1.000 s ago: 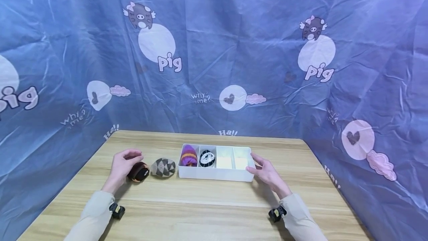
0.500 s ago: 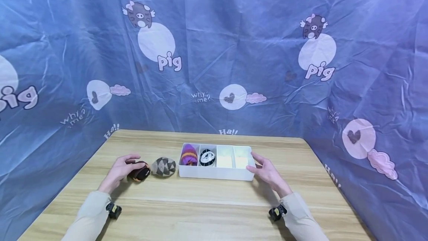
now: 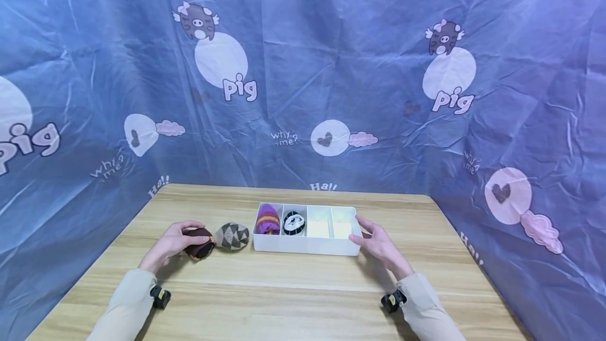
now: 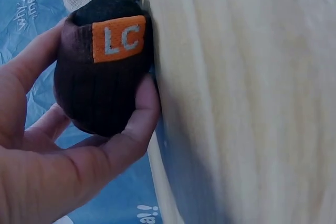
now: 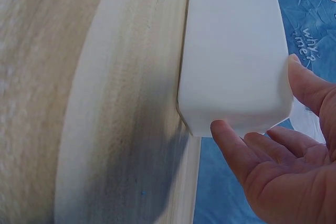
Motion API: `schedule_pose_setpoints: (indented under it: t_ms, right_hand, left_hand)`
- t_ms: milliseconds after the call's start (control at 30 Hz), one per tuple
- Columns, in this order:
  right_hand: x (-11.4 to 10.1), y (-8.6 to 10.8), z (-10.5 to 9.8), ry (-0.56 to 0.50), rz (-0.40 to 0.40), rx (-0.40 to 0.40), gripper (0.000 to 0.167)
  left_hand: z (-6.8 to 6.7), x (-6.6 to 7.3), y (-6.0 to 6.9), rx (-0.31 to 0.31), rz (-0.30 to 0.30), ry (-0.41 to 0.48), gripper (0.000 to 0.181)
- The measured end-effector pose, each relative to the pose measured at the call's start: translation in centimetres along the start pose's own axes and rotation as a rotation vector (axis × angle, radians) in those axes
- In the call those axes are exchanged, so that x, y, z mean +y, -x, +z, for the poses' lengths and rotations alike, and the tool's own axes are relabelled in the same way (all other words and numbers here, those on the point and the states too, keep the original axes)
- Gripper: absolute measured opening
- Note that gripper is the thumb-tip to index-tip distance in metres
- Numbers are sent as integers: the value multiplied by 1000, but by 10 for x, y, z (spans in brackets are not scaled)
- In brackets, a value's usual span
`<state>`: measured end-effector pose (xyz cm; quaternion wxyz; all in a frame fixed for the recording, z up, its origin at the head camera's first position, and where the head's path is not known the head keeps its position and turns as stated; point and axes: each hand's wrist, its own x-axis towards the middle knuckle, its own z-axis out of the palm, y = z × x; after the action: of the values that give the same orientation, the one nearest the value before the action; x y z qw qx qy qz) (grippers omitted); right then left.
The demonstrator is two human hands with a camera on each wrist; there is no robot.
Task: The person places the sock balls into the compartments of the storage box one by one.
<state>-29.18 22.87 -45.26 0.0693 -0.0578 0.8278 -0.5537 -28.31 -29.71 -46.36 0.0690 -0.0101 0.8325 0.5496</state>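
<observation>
In the left wrist view, my left hand holds a rolled dark-brown sock between thumb and fingers; an orange patch on it reads LC. The head view has this sock low over or on the table, at the left; I cannot tell if it touches the wood. Right beside it lies a rolled grey sock with a diamond pattern. My right hand grips the right end of a white divided box. Its two left compartments hold a purple-and-orange rolled sock and a black-and-white rolled sock.
The wooden table ends at a blue printed curtain at the back and sides. The box's two right compartments show bare white floors. A small black camera sits on each wrist.
My left hand has come down around the brown sock and taken hold of it. The sock has turned and shifted slightly right. My right hand and the box have stayed put.
</observation>
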Motion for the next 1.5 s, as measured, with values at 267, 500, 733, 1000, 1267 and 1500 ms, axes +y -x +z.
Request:
schedule_pose_setpoints:
  t_ms: [267, 500, 733, 1000, 1267, 1500]
  right_hand:
    - [0, -2, -1, -7, -11, 6, 76]
    - [-1, 1, 0, 6, -4, 6, 76]
    - [-1, 0, 2, 6, -2, 13, 76]
    - [0, 1, 1, 17, -12, 18, 77]
    - [2, -1, 0, 20, -11, 19, 77]
    - [2, 0, 0, 2, -20, 15, 77]
  left_hand:
    - [-2, 2, -2, 8, 62, -111, 63]
    - [-5, 3, -3, 15, 60, -115, 61]
    - [-9, 3, -7, 81, 72, -8, 68]
    - [-7, 11, -9, 108, 93, 73, 66]
    - [-5, 16, -15, 93, 154, 124, 61]
    - [3, 26, -18, 118, 238, 26, 53]
